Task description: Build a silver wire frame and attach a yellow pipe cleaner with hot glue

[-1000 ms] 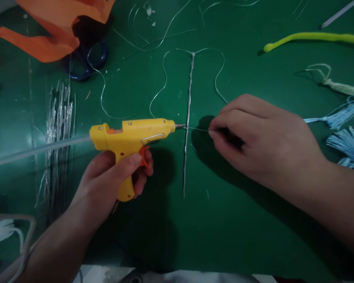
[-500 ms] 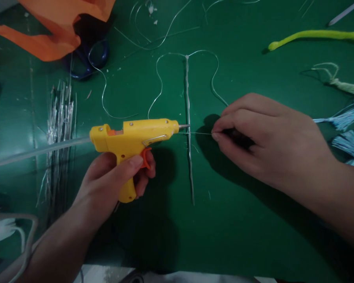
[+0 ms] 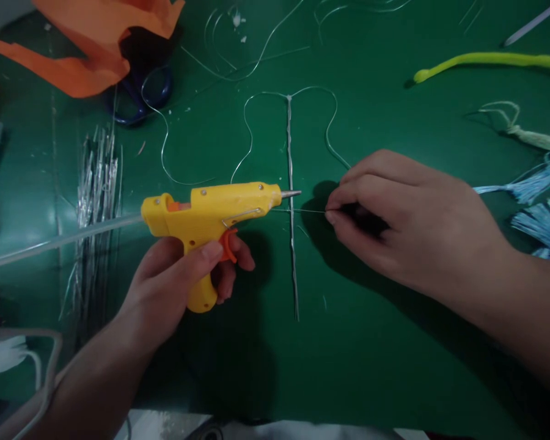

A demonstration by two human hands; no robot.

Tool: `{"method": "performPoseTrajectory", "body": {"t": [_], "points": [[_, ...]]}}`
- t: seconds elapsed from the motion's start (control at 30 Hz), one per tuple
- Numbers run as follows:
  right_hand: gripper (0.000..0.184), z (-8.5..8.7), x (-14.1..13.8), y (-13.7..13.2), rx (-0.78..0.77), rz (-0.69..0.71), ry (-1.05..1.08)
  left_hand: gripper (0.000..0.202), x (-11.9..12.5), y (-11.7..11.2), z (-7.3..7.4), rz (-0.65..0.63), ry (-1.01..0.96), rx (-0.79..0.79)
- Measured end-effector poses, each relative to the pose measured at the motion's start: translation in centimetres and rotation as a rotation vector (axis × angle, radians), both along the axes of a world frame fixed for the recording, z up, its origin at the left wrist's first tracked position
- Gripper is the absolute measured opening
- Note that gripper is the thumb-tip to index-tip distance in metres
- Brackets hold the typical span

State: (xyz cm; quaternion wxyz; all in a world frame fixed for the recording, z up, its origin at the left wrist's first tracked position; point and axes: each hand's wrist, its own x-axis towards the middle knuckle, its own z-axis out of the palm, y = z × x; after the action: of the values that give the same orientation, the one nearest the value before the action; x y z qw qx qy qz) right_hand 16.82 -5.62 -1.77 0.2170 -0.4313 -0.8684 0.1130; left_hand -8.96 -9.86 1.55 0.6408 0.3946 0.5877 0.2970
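Observation:
My left hand (image 3: 174,287) is wrapped round the handle of a yellow hot glue gun (image 3: 229,201), thumb by its orange trigger. A clear glue stick (image 3: 64,239) runs out of its back. The metal nozzle lies over a straight twisted wire stem (image 3: 294,263); whether they touch I cannot tell. Two thin curved wires (image 3: 335,113) spread from the stem's top to both sides. My right hand (image 3: 417,214) pinches a thin wire (image 3: 309,211) between thumb and fingertips; it crosses the stem just below the nozzle.
Blue-handled scissors (image 3: 140,98) lie partly under orange sheet material (image 3: 87,55). A bundle of silvery wires (image 3: 98,201) is at left, near a white plug (image 3: 2,354) with a cable. A yellow-green fuzzy stem (image 3: 486,60) and blue tassels (image 3: 543,226) lie at right.
The glue gun's nozzle has shifted right, its tip now past the wire stem. My left fingers have loosened a little at the trigger. My right hand still pinches the thin wire.

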Motion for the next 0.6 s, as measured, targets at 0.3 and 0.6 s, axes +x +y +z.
{"method": "performPoseTrajectory", "body": {"t": [0.3,0.6], "points": [[0.013,-0.1,0.0,0.1,0.001,-0.009,-0.052,0.017,0.2,-0.8,0.0,0.045,-0.109,-0.075],[0.012,0.2,0.0,0.3,-0.019,0.029,-0.027,0.027,2.3,-1.6,-0.2,0.056,-0.461,-0.271]]}}
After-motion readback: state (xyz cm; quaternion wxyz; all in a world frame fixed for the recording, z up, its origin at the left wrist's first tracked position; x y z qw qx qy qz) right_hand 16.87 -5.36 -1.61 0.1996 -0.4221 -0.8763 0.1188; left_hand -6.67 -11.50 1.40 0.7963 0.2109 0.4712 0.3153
